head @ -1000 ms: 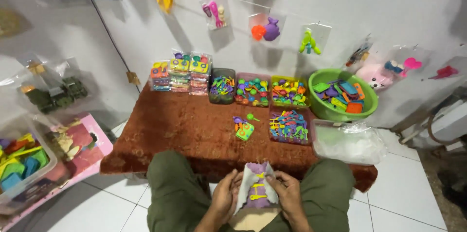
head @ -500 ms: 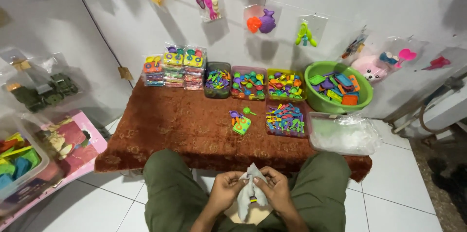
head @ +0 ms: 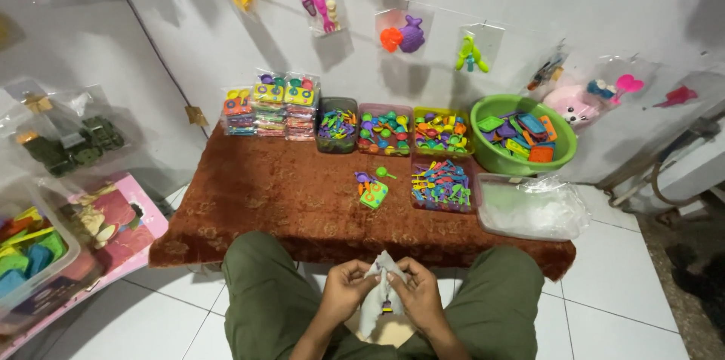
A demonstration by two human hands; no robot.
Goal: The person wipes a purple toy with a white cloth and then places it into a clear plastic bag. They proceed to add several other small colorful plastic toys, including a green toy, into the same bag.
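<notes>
Both the left hand (head: pixel 346 289) and right hand (head: pixel 417 293) pinch the mouth of a clear plastic bag (head: pixel 377 292) over the lap, off the table's (head: pixel 249 201) near edge; a loosened pinch could likely spill its small toys onto the floor.

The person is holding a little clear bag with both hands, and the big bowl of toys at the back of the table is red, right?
Not quite. The bowl is green, not red; the head view shows it at the back of the table. The rest holds: the left hand and right hand both hold the little clear bag.
</notes>
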